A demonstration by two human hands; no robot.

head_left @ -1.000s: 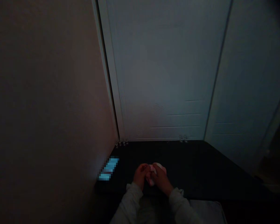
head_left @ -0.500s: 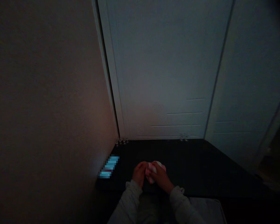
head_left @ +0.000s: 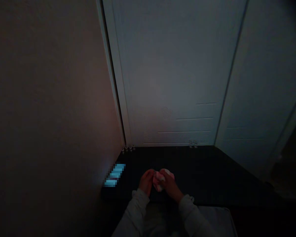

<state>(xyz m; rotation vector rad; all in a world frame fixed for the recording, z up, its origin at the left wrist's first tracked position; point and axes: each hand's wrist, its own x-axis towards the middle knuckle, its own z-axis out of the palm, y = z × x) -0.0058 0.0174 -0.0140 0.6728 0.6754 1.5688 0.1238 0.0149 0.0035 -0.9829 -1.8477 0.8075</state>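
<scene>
A small pink and white cloth is bunched between my two hands, low in the middle of the dim head view. My right hand is closed on it from the right, with the fingers over its top. On its left side, my left hand has bent, closed fingers at the cloth's edge. Its fingertips are dark and hard to make out. Both hands are over the near part of a black table.
A lit, pixelated screen lies at the table's left side, beside a wall. Small clear objects stand at the back left corner, others at the back edge. White panels rise behind. A pale cushion is below right.
The cloth has shifted slightly in shape between my hands. The whole view has moved a little and looks slightly darker. Both hands keep nearly the same pose.
</scene>
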